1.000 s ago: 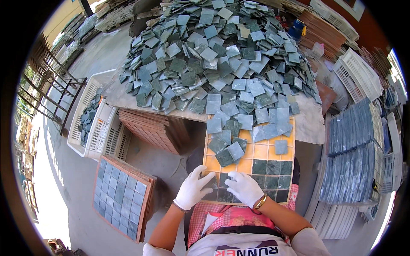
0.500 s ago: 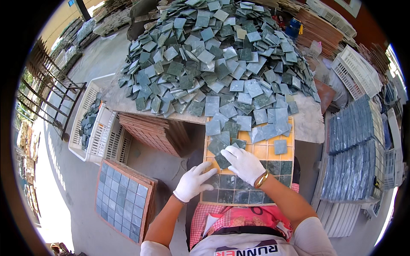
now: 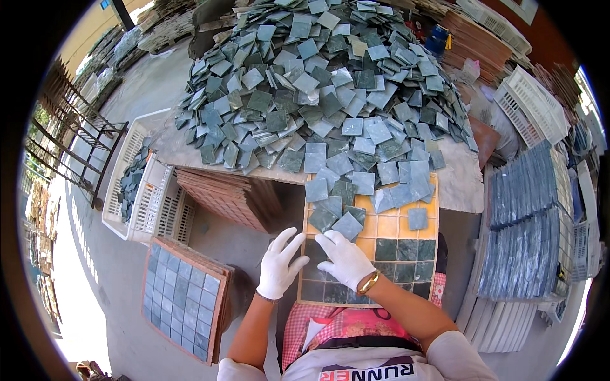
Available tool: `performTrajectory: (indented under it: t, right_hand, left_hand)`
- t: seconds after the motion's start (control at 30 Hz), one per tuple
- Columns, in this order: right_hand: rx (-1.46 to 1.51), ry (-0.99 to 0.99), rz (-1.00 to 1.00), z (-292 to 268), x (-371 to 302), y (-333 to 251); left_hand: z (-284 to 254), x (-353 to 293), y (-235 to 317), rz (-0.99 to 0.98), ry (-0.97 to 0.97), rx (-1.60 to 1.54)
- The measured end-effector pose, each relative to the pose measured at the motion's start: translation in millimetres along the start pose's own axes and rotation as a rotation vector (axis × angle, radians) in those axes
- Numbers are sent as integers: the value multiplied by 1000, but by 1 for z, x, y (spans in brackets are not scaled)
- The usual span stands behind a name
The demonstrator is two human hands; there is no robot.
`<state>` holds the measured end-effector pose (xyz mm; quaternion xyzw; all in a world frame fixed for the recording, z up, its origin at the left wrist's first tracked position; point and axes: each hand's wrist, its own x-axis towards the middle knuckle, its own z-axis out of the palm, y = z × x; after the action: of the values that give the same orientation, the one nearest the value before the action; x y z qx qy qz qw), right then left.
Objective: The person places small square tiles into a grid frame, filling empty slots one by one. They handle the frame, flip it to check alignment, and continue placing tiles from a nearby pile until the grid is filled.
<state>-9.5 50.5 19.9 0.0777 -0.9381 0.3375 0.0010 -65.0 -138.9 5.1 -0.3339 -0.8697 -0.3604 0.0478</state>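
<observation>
Across my pale grey table [image 3: 460, 184] in a cluttered workshop, loose square grey-green stone tiles [image 3: 311, 81] spill onto the rectangular yellow gridded tray [image 3: 387, 227], seemingly to keep spares within reach. My white-gloved left hand [image 3: 279, 265] spreads open at its left edge; my white-gloved right hand [image 3: 346, 261] bends over seated tiles [image 3: 405, 261], gripping or not, I cannot tell.

Reaches forward with both forearms [image 3: 253, 330]; holds left hand [image 3: 279, 267] splayed, pointing ahead, and right hand [image 3: 347, 260] slanted leftward, back upward.
</observation>
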Motion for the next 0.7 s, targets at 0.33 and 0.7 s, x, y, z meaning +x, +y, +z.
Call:
performTrajectory:
  t: [0.33,0.7]
  right_hand:
    - [-305,102,-34,-42,-2,26]
    - [-226,-2,-132,-57,14,53]
  left_hand:
    - [11,9,-2,9,-167,132]
    - [20,7,34,-209,21,258]
